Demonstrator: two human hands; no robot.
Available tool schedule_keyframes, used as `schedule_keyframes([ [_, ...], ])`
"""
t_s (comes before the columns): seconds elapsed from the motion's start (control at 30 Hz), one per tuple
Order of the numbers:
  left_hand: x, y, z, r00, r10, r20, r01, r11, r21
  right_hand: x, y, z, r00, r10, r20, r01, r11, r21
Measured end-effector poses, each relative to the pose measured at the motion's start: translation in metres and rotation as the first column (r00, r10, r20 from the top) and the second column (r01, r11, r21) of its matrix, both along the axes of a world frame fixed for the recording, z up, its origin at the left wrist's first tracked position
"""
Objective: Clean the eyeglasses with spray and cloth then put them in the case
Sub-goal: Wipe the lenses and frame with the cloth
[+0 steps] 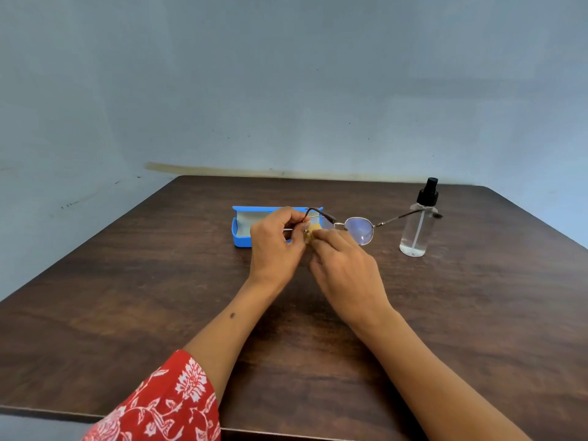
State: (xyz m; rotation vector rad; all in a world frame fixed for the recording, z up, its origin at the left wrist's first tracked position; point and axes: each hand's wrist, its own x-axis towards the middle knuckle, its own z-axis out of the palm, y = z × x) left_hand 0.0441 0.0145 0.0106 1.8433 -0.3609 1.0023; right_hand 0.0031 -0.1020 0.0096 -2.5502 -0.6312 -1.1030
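Observation:
Thin metal-framed eyeglasses (359, 229) with round lenses are held above the middle of the table, arms unfolded. My left hand (276, 241) pinches the frame at the left lens. My right hand (342, 262) pinches a small yellow cloth (313, 230) against that left lens, which is mostly hidden. The right lens and right arm stick out toward the spray bottle (416, 224), a clear bottle with a black pump top, standing upright at the right. An open blue glasses case (241, 232) with a pale lining lies behind my left hand.
The dark wooden table (159, 297) stands against a pale blue-grey wall. A red patterned sleeve (165, 405) covers my left upper arm at the bottom left.

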Motion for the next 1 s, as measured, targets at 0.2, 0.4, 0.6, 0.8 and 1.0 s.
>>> schedule_keyframes([
  [0.2, -0.0003, -0.0021, 0.0011, 1.0, -0.005, 0.005, 0.005, 1.0, -0.001, -0.0001, -0.0021, 0.0005, 0.999, -0.029, 0.02, 0.029, 1.0, 0.005],
  [0.4, -0.0015, -0.0021, 0.0018, 1.0, -0.002, -0.013, 0.002, 1.0, -0.003, 0.0012, -0.0025, 0.0019, 0.997, -0.07, 0.036, 0.07, 0.998, 0.006],
  [0.6, -0.0018, -0.0023, 0.0005, 1.0, -0.017, -0.009, 0.017, 1.0, 0.003, 0.0011, -0.0006, -0.0012, 0.999, -0.002, 0.054, 0.003, 0.999, -0.032],
  [0.8, 0.0003, -0.0049, -0.001, 0.999, -0.033, -0.008, 0.033, 0.999, 0.0, 0.0035, -0.005, 0.0049, 0.992, -0.126, 0.025, 0.126, 0.992, 0.004],
  [1.0, 0.001, -0.0017, -0.0028, 1.0, -0.031, 0.003, 0.031, 0.999, 0.015, 0.0036, -0.0035, 0.0013, 0.998, -0.025, 0.058, 0.028, 0.999, -0.045],
])
